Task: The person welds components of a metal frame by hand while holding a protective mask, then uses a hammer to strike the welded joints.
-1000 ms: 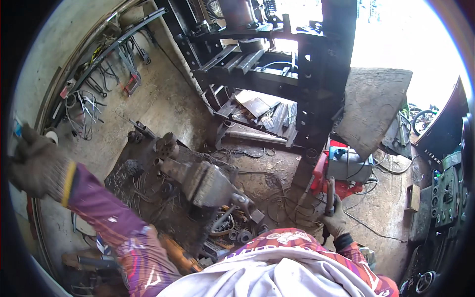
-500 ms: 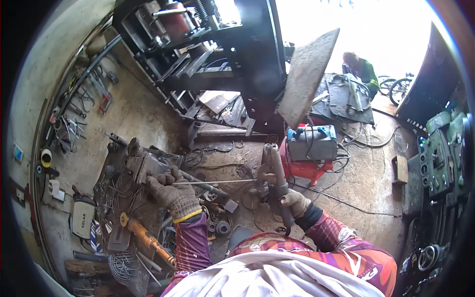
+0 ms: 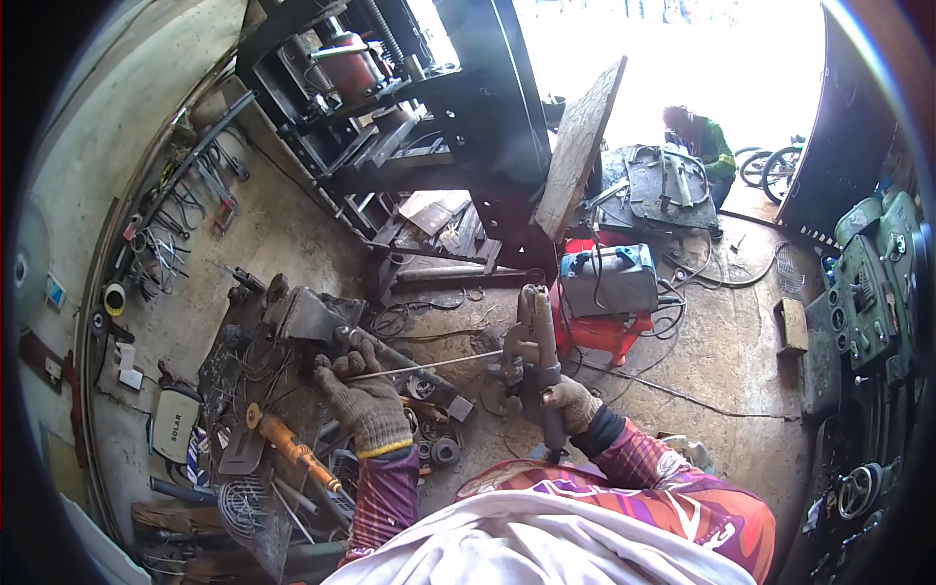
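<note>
Left hand [image 3: 369, 402], gloved, closed in a pinch grip on a thin welding rod [image 3: 429, 366] running rightward to the electrode holder [image 3: 534, 353]; right hand [image 3: 570, 403] is wrapped shut around the holder's handle, above the cluttered surface [image 3: 244, 390].

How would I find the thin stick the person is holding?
Start at the blue box on the floor, then go left to the grey tool in the right hand. The rod runs from it to the left hand, a bare, straight, pale wire, thinner than anything nearby.
</note>
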`<control>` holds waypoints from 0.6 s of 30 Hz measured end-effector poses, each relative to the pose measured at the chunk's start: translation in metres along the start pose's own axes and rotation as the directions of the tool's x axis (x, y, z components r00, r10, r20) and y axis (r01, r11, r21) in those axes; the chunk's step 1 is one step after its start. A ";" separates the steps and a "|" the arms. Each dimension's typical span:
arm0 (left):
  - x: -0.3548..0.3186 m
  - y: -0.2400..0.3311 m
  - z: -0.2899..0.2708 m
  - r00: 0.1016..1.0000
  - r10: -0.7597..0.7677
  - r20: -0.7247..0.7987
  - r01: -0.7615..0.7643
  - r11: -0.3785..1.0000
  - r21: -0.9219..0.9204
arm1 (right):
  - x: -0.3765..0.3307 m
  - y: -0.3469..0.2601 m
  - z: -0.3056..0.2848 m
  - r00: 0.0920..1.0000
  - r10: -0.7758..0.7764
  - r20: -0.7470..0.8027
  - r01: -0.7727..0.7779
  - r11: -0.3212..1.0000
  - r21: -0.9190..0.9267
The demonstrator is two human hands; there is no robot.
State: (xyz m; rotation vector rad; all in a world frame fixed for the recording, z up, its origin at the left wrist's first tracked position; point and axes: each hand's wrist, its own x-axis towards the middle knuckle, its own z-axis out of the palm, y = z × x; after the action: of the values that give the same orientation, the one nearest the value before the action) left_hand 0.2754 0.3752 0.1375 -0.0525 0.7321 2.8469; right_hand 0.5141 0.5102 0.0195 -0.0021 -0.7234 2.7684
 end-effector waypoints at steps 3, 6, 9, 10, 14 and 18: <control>-0.028 0.031 -0.039 0.987 0.005 0.159 -0.017 0.997 0.073 | -0.009 0.016 0.019 0.995 -0.040 -0.090 0.046 0.997 0.060; -0.060 0.067 -0.084 0.971 0.012 0.238 -0.060 0.979 0.197 | -0.015 0.031 0.027 0.998 -0.049 -0.030 0.051 0.997 0.064; -0.095 0.107 -0.124 0.976 -0.042 0.216 -0.008 0.973 0.230 | -0.021 0.056 0.030 1.000 -0.012 -0.016 0.014 0.992 0.125; -0.104 0.118 -0.138 0.977 -0.043 0.208 -0.005 0.973 0.229 | -0.023 0.065 0.034 1.000 -0.006 -0.021 0.009 0.992 0.124; -0.137 0.166 -0.206 0.995 -0.064 0.073 0.029 0.914 0.404 | -0.034 0.099 0.060 0.999 0.033 -0.003 -0.033 0.998 0.051; -0.185 0.207 -0.263 0.992 -0.108 -0.067 0.127 0.806 0.578 | -0.060 0.116 0.097 0.990 0.133 0.048 -0.123 0.978 -0.169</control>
State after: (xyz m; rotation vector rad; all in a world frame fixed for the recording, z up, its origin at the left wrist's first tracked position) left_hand 0.4109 0.0369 0.0211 -0.0471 1.5161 2.3857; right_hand 0.5333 0.3503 0.0447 -0.0005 -1.0010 2.8302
